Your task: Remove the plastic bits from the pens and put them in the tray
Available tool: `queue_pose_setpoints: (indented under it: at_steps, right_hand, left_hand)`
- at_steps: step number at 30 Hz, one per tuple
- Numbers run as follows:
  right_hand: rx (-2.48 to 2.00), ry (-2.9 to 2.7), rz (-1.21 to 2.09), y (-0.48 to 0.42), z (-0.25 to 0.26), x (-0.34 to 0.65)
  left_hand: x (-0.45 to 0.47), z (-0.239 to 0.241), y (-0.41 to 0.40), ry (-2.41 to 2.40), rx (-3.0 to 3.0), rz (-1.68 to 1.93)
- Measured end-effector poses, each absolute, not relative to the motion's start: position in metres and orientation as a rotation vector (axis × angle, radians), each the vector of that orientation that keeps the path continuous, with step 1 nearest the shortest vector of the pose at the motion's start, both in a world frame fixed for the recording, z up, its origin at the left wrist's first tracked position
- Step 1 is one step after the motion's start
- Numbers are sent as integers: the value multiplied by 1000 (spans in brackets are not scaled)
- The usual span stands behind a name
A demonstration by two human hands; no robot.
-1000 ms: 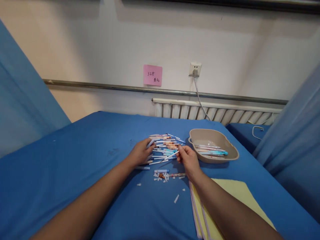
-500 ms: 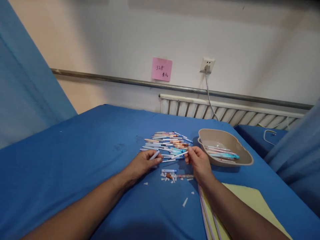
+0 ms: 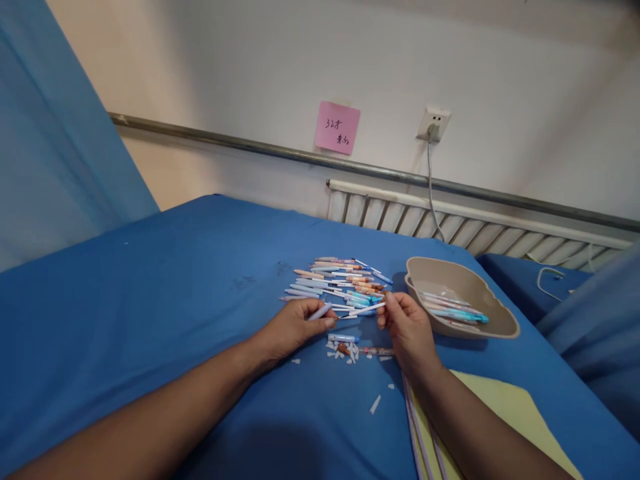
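My left hand [image 3: 295, 327] is gripping a lavender pen barrel [image 3: 320, 311], fingers together on it; my right hand [image 3: 407, 327] is clamping a slim white tube [image 3: 369, 309] between thumb and fingertips. Both pieces are hovering left of the beige tub [image 3: 445, 272]. The barrel is looking smooth and pale and is pointing toward the tube, which is tilting slightly; I am not able to tell whether their ends are touching.

A yellow cloth [image 3: 500, 413] with purple edging is lying folded on the near side of the tub, under my right forearm. White chips [image 3: 351, 353] are scattering left and nearer than the tub, beside a blue-ended pen piece [image 3: 343, 339] and a clear pinkish barrel [image 3: 377, 351]. Left of the tub, a pen heap [image 3: 313, 283] is spreading in blue, orange, turquoise and white, while bagged pens [image 3: 450, 308] are resting inside it. Blue fabric [image 3: 240, 247] is covering the surface beneath. Beyond the tub, a white radiator [image 3: 425, 203] is standing under a metal rail [image 3: 250, 145]; a pink note [image 3: 337, 127] and a socket [image 3: 435, 125] are showing on the wall above.

I am counting one cloth, three chips straying well apart, one tub, one note and one socket; the heap's pens are overlapping too much to count.
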State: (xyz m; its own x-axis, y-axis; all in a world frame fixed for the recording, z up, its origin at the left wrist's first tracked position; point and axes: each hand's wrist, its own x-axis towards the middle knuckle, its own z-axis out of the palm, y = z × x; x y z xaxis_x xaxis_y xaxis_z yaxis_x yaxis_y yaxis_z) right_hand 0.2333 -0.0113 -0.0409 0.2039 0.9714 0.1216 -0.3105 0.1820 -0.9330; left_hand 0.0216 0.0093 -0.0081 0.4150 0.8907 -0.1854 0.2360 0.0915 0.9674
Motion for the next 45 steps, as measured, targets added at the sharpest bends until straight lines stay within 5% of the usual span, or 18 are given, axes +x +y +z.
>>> queue_pose_setpoints:
  at_steps: [45]
  right_hand:
    - [-1033, -1026, 1055, -16, -31, 228]
  left_hand:
    - [19, -17, 11, 1037, 1540, 668]
